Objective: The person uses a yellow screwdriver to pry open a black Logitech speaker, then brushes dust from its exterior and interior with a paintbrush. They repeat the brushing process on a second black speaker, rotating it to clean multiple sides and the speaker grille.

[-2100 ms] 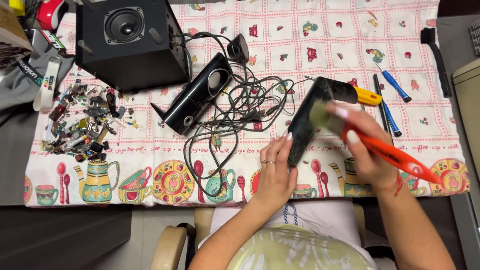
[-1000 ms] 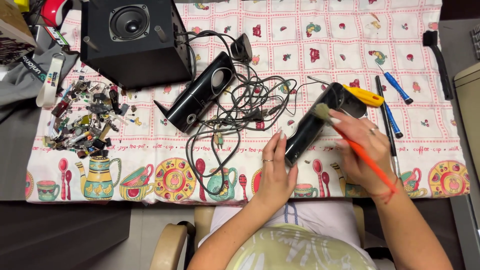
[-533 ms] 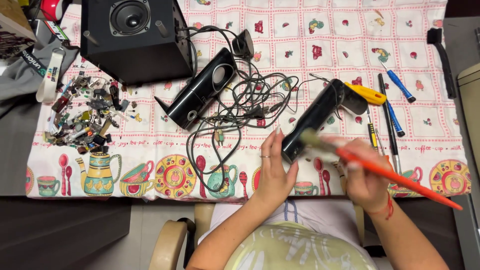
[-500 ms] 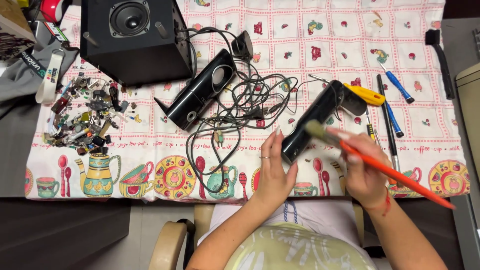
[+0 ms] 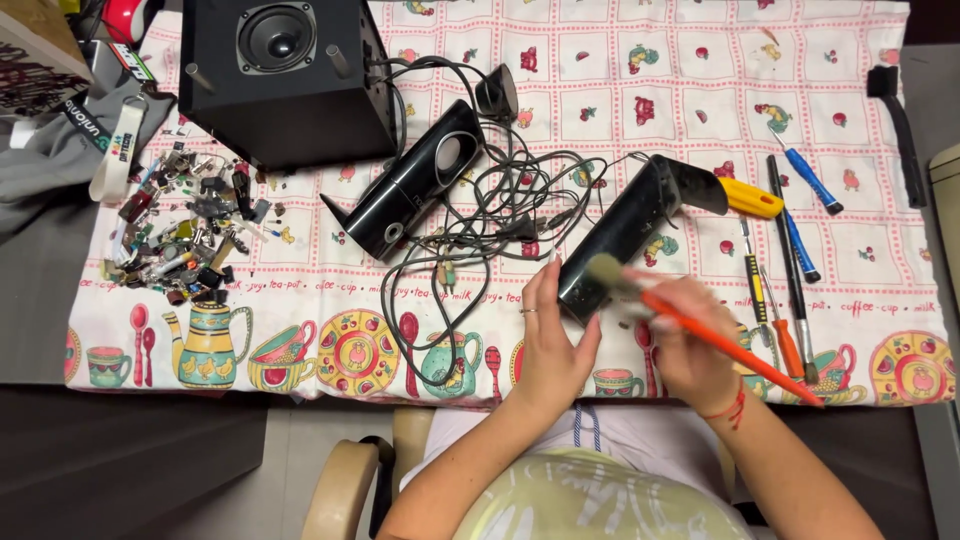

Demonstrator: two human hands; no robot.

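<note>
Bracing black speaker (image 5: 625, 230), left hand (image 5: 555, 345), right hand (image 5: 690, 350) angling brush (image 5: 700, 330) (blurred)

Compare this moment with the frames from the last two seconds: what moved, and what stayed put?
The right hand has swept the orange-handled brush back and forth over the near end of the slim black speaker, the handle swinging lower each pass. The left hand still steadies that end. The second slim speaker, cube speaker, cables and screwdrivers lie unchanged.
</note>
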